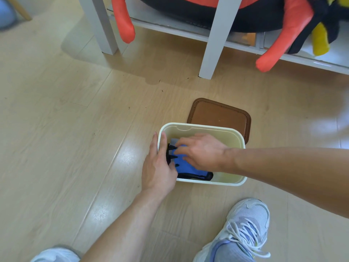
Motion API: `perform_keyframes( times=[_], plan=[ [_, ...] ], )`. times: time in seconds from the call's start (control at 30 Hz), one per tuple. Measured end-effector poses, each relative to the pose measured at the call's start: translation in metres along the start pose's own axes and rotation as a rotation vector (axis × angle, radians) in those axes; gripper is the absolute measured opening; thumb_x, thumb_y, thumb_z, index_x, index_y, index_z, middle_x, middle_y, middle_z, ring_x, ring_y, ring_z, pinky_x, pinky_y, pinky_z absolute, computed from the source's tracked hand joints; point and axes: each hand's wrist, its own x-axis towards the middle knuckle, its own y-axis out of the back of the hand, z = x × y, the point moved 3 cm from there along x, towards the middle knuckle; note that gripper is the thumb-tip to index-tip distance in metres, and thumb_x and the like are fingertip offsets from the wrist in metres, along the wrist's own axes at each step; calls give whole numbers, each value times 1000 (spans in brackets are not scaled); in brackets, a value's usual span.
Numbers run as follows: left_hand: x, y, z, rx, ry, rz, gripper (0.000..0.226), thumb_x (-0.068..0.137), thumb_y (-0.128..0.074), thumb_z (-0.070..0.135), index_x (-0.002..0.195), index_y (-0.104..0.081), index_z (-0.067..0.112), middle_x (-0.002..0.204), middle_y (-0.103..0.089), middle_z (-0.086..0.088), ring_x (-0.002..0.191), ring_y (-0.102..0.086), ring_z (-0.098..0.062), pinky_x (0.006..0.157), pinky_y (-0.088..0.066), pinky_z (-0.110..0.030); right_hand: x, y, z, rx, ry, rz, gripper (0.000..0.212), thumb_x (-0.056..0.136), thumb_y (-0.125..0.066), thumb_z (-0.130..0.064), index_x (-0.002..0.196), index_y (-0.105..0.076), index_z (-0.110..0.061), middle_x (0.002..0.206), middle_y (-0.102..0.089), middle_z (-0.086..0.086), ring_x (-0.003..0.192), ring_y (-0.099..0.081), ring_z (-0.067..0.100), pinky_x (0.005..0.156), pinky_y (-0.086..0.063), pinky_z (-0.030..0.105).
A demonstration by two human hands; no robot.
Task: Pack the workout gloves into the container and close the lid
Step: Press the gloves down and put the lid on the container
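Observation:
A cream plastic container (222,129) stands open on the wooden floor. Inside it lie blue and black workout gloves (186,168), against its left and near walls. My right hand (200,152) reaches into the container and rests flat on the gloves, fingers spread. My left hand (158,167) grips the container's left rim, thumb inside, fingers along the outer wall. The brown lid (221,116) lies flat on the floor just behind the container, partly hidden by its far rim.
A white shelf unit stands behind, with one leg (213,50) close to the lid and another leg (102,25) at the left. Orange, black and yellow plush pieces (283,35) hang from it. My two shoes (243,231) are at the bottom edge.

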Motion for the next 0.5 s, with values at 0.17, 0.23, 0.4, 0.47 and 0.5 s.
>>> perform_keyframes(
  times=[0.17, 0.23, 0.4, 0.47, 0.5],
  plan=[
    [1, 6, 0, -38, 41, 41, 84, 90, -41, -9, 159, -22, 35, 168, -8, 18, 95, -65, -14, 66, -51, -26, -19, 52, 54, 307, -443, 555, 19, 101, -55, -22, 113, -70, -21, 112, -70, -7, 94, -64, 12, 81, -48, 30],
    [5, 16, -1, -68, 42, 62, 92, 88, -42, -13, 159, -17, 39, 167, -17, 17, 110, -61, -10, 76, -46, -22, -34, 43, 93, 451, -760, 547, 18, 101, -52, -26, 114, -65, -26, 114, -68, -10, 97, -63, 11, 81, -50, 30],
    [26, 46, -18, 23, 74, 104, 84, 92, -43, -6, 155, -27, 47, 158, -39, 20, 124, -59, -23, 87, -47, -30, -69, -14, 117, 311, -945, -59, 16, 93, -59, -30, 106, -69, -32, 115, -69, -5, 106, -65, 23, 88, -46, 31],
    [30, 48, -22, -1, 64, 89, 82, 93, -42, -6, 153, -30, 48, 153, -47, 16, 118, -61, -25, 88, -50, -35, -75, -26, 108, 183, -908, -118, 20, 93, -58, -31, 110, -69, -33, 118, -66, -5, 110, -61, 23, 99, -41, 35],
    [32, 48, -23, -37, 64, 88, 81, 94, -41, -6, 153, -31, 48, 150, -51, 12, 117, -61, -25, 90, -50, -35, -76, -31, 104, 144, -885, -124, 23, 93, -57, -31, 113, -69, -35, 119, -65, -5, 113, -60, 22, 103, -39, 36]
  ],
)
